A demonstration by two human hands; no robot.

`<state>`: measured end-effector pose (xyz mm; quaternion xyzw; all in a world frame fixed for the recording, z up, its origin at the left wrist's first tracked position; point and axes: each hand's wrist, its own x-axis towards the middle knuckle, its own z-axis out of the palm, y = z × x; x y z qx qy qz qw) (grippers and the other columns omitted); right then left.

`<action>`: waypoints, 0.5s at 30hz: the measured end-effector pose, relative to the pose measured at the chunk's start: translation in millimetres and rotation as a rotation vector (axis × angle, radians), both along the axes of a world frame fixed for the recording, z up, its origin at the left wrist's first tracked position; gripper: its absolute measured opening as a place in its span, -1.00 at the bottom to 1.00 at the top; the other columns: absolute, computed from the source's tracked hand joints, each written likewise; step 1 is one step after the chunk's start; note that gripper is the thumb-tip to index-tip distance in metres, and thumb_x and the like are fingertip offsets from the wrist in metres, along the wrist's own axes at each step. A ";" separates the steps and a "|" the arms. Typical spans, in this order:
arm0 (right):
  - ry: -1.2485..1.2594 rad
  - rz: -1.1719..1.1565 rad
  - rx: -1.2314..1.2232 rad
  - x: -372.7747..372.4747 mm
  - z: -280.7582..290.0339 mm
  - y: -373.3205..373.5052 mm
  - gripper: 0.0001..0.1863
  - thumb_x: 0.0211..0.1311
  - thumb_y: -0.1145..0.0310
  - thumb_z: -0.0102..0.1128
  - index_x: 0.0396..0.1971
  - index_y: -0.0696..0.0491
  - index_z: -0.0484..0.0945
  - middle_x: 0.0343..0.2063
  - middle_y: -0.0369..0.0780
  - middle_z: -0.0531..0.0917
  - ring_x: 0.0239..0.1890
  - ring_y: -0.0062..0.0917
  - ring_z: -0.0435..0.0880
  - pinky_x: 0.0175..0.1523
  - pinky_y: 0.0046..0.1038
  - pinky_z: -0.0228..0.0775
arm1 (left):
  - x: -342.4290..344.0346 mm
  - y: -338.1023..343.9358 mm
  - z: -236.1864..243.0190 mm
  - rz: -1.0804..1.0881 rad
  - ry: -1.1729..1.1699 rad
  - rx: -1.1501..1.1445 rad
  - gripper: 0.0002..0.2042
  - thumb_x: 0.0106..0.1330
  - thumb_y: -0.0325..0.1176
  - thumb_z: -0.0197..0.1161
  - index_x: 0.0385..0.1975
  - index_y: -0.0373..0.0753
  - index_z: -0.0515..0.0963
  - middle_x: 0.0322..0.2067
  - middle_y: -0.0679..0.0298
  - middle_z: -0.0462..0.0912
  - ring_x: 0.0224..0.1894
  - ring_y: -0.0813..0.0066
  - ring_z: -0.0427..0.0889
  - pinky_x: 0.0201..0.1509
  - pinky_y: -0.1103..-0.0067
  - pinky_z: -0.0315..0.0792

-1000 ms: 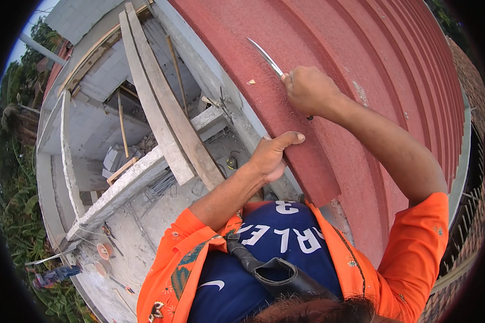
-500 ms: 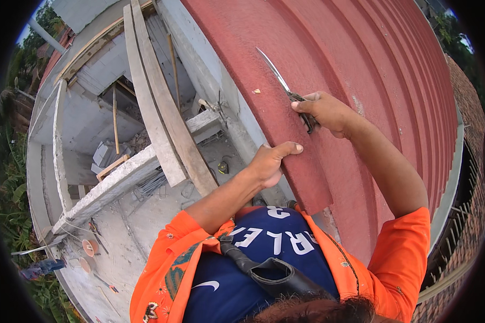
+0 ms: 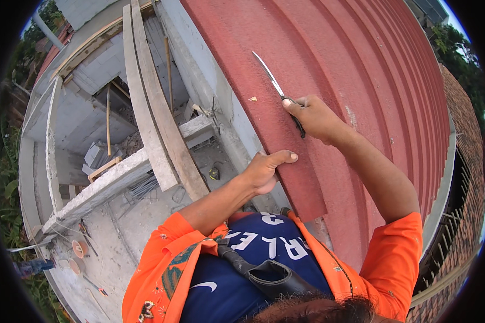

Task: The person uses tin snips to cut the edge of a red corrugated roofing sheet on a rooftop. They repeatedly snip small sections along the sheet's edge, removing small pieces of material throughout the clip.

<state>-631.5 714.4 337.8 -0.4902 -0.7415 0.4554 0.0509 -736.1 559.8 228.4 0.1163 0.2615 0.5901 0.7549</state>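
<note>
Knife held to the red roof sheet, other hand at the sheet's edge.

The right hand [image 3: 313, 116] has its fingers [image 3: 292, 105] clamped on a knife [image 3: 277, 89]; the thin blade juts up-left past the fingertips and lies on the corrugated red roof sheet [image 3: 361, 70] near its left edge. The left hand [image 3: 265, 171] grips that left edge lower down, thumb flat on top. Below the edge stand wooden planks [image 3: 151, 124] and a concrete beam [image 3: 113, 180].
</note>
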 end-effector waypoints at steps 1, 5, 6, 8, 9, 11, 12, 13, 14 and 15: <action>-0.026 -0.011 0.053 -2.4 -2.0 -3.0 -0.37 0.74 -0.08 0.12 -0.37 0.21 0.72 -0.56 -0.30 0.55 -0.50 -0.57 0.43 -0.35 -0.23 0.29 | -0.3 -0.4 1.4 -0.002 -0.001 -0.001 -0.49 0.36 -0.50 0.48 0.31 -0.28 0.55 0.16 0.19 0.72 0.21 0.23 0.72 0.40 0.13 0.61; -0.048 -0.054 0.161 -7.6 1.5 -7.2 -0.27 0.77 -0.14 0.04 -0.57 0.13 0.60 -0.66 -0.32 0.43 -0.57 -0.58 0.32 -0.41 -0.20 0.23 | -1.6 -2.2 2.2 -0.004 0.007 -0.010 -0.51 0.37 -0.50 0.48 0.30 -0.28 0.56 0.15 0.19 0.73 0.20 0.24 0.72 0.38 0.13 0.62; -0.047 -0.056 0.200 -6.6 -1.4 -7.7 -0.26 0.77 -0.16 0.02 -0.59 0.11 0.57 -0.67 -0.32 0.41 -0.57 -0.57 0.31 -0.41 -0.19 0.22 | -1.5 -1.7 1.6 -0.010 0.011 -0.011 -0.51 0.37 -0.50 0.48 0.30 -0.28 0.57 0.14 0.19 0.73 0.21 0.24 0.72 0.38 0.13 0.62; -0.045 -0.057 0.280 -3.6 -9.7 -8.7 -0.23 0.78 -0.18 -0.02 -0.63 0.09 0.52 -0.68 -0.32 0.36 -0.57 -0.56 0.28 -0.41 -0.18 0.21 | -1.0 0.6 0.7 -0.017 0.008 -0.005 -0.52 0.37 -0.50 0.48 0.29 -0.28 0.57 0.14 0.19 0.73 0.21 0.24 0.72 0.37 0.12 0.63; -0.036 -0.063 0.275 -4.0 -10.3 -9.3 -0.24 0.78 -0.17 0.00 -0.63 0.10 0.52 -0.68 -0.33 0.37 -0.57 -0.56 0.28 -0.41 -0.18 0.22 | -0.9 1.4 0.4 -0.015 0.002 -0.001 -0.52 0.37 -0.50 0.48 0.29 -0.28 0.57 0.14 0.18 0.74 0.21 0.24 0.73 0.37 0.12 0.63; -0.020 -0.074 0.265 -5.2 -10.7 -9.6 -0.25 0.78 -0.15 0.02 -0.62 0.11 0.52 -0.68 -0.34 0.37 -0.57 -0.56 0.30 -0.40 -0.19 0.24 | -0.3 -0.5 1.2 -0.009 -0.001 -0.002 -0.52 0.37 -0.50 0.48 0.29 -0.28 0.57 0.13 0.18 0.74 0.20 0.24 0.73 0.37 0.12 0.63; -0.039 -0.057 0.199 -5.8 -7.3 -8.5 -0.28 0.77 -0.13 0.04 -0.59 0.11 0.54 -0.66 -0.34 0.40 -0.57 -0.57 0.31 -0.40 -0.22 0.25 | -0.4 -0.9 4.0 -0.003 0.003 -0.003 -0.52 0.37 -0.50 0.48 0.29 -0.28 0.57 0.13 0.18 0.74 0.20 0.24 0.73 0.37 0.12 0.63; -0.058 -0.040 0.133 -6.0 -1.9 -7.3 -0.31 0.77 -0.11 0.07 -0.56 0.11 0.56 -0.64 -0.35 0.43 -0.57 -0.58 0.32 -0.40 -0.25 0.26 | -0.9 -1.3 5.8 0.003 0.008 -0.004 -0.52 0.37 -0.50 0.48 0.29 -0.28 0.57 0.13 0.18 0.74 0.20 0.24 0.73 0.37 0.12 0.63; -0.077 -0.022 0.067 -5.9 1.3 -5.5 -0.34 0.77 -0.09 0.09 -0.54 0.11 0.58 -0.62 -0.35 0.46 -0.57 -0.59 0.33 -0.40 -0.28 0.27 | -1.6 -1.6 5.9 0.010 0.008 0.002 -0.52 0.37 -0.50 0.48 0.29 -0.28 0.57 0.13 0.19 0.74 0.20 0.24 0.73 0.37 0.12 0.63; -0.013 0.000 0.052 -2.6 -0.4 -2.4 -0.39 0.75 -0.05 0.12 -0.48 0.13 0.62 -0.61 -0.32 0.50 -0.56 -0.56 0.39 -0.40 -0.28 0.31 | -1.1 -1.3 6.2 0.009 0.006 0.011 -0.52 0.37 -0.50 0.48 0.29 -0.28 0.57 0.14 0.19 0.74 0.20 0.24 0.73 0.37 0.12 0.63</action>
